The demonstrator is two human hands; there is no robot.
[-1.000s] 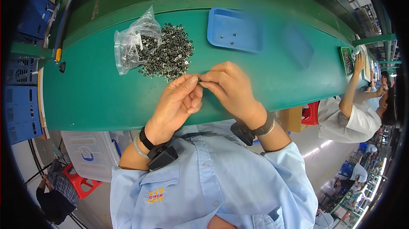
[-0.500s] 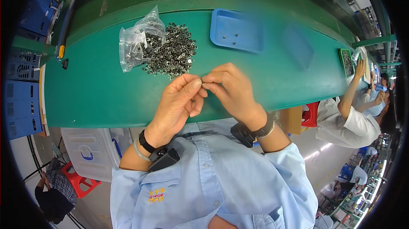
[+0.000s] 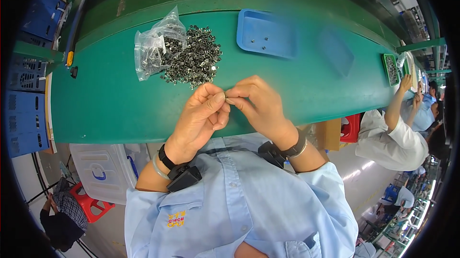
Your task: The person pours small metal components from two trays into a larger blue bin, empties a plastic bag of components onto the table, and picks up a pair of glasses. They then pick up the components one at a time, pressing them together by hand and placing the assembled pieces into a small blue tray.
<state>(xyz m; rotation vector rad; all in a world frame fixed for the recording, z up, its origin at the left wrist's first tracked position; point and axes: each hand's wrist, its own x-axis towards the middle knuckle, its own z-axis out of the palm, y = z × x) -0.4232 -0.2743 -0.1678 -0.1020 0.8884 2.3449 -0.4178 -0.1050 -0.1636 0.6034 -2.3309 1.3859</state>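
My left hand (image 3: pixel 203 110) and my right hand (image 3: pixel 255 100) meet fingertip to fingertip above the green table. Between their thumbs and forefingers is a tiny dark part (image 3: pixel 226 97), mostly hidden by the fingers, so its exact kind does not show. Just beyond my left hand lies a heap of small black and silver metal parts (image 3: pixel 197 59). A clear plastic bag (image 3: pixel 149 52) rests against the heap's left side, some of the parts inside it. Farther right sits a shallow blue tray (image 3: pixel 275 49) with a few small parts in it.
The green table (image 3: pixel 110 99) spans the view. At its right end stands a green bin (image 3: pixel 391 70) of small parts, near a co-worker's hand (image 3: pixel 406 83). A translucent lidded box (image 3: pixel 101 169) is below the front edge, left of me. Red stools stand on both sides.
Both hands stay pinched together with only a slight shift of the fingers. At the far right, the co-worker's hands and arm have moved a little.
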